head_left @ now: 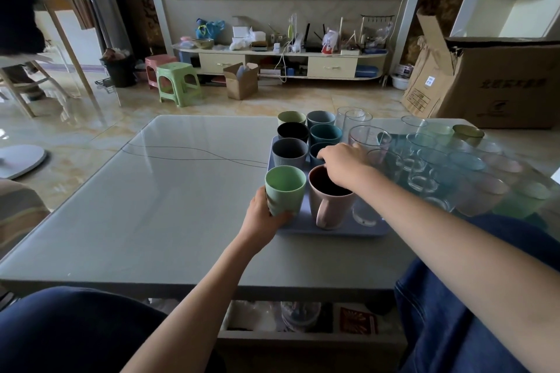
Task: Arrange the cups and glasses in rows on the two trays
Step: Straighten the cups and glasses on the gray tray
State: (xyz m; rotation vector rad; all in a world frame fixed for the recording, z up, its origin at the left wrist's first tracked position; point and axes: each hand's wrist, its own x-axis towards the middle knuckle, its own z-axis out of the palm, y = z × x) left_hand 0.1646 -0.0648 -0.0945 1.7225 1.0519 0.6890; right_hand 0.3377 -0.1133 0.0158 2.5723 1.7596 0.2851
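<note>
My left hand [263, 215] grips a light green cup [284, 189] at the front left corner of a blue-grey tray [339, 231]. My right hand [344, 162] reaches over a pink mug [328, 201] with a dark inside, fingers curled at the mug's far rim and by a dark teal cup [316, 152]. Behind them stand a grey ribbed cup [289, 152], a black cup [292, 131], a teal cup [325, 134] and two more at the back. Clear glasses [368, 138] fill the tray's right column. A second tray to the right carries several small glasses [424, 160] and pastel cups [491, 188].
The trays sit on the right half of a grey glass-topped coffee table [169, 191]; its left half is bare. A large cardboard box [497, 82] stands beyond the table at right. Stools and a TV cabinet lie farther back. My knees flank the table's near edge.
</note>
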